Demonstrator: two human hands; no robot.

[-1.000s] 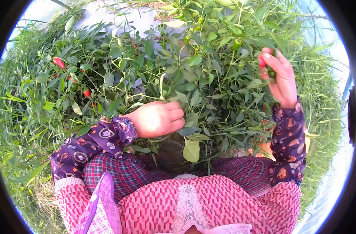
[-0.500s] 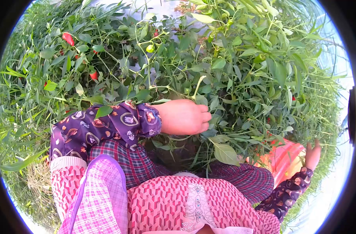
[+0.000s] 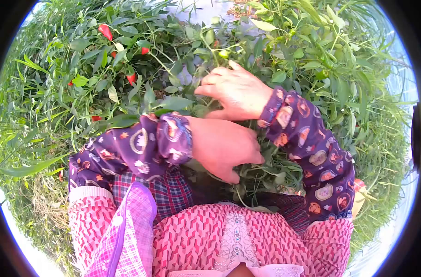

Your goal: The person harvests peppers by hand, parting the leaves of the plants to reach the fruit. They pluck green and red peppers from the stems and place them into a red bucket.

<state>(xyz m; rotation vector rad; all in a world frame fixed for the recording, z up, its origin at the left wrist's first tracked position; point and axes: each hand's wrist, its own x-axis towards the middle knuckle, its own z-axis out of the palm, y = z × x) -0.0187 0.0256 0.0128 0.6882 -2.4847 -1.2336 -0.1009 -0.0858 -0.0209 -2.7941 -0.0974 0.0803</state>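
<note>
My left hand [image 3: 226,145] is low over the pepper plants [image 3: 173,76], back up, its fingers and thumb apart above the leaves at the centre. Just above it, my right hand [image 3: 233,92] reaches across from the right with its fingers spread among the stems. A green pepper [image 3: 224,54] hangs beside its fingertips. Leaves hide whatever lies beneath both palms. Red peppers hang at the upper left, one of them large [image 3: 105,32], another lower down [image 3: 131,79].
Part of a red and yellow bag [image 3: 360,196] shows behind my right sleeve. Dry grass [image 3: 51,201] lies at the lower left. Pale plastic sheeting [image 3: 196,11] shows at the top. My knees are under the plants' near edge.
My right hand has come from beside the bag at the lower right to the plants at the centre. My left hand has opened and turned downward. The view has shifted slightly.
</note>
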